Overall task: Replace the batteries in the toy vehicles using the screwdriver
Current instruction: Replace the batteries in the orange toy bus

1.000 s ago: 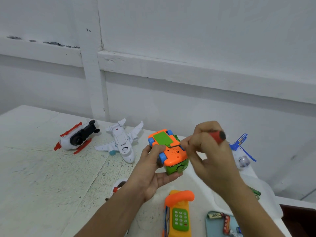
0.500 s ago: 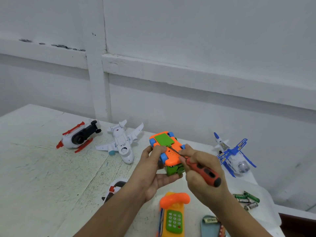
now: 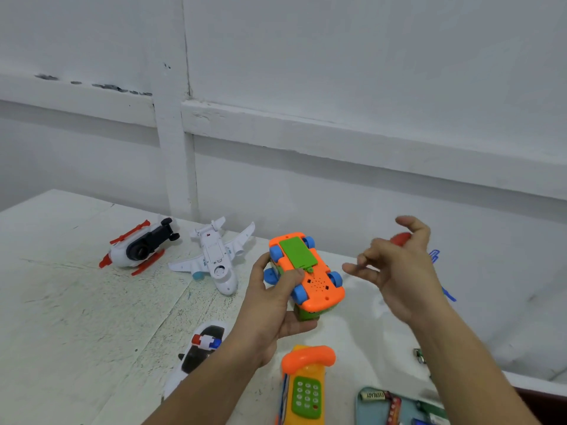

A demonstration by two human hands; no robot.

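Teal tray [image 3: 368, 413], Eveready batts [image 3: 372, 395] inside, prob. w/ packaging

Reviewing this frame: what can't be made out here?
All in the head view:
- Screwdriver: only a bit of red handle shows; the right hand hides shaft and tip, and blur hides the grip.
- Blue toy plane: mostly behind the right hand.
- Batteries: mostly behind the right forearm.
- Tray: cut off by the bottom edge.
- Toy car in the left hand: cover screw too small to tell.
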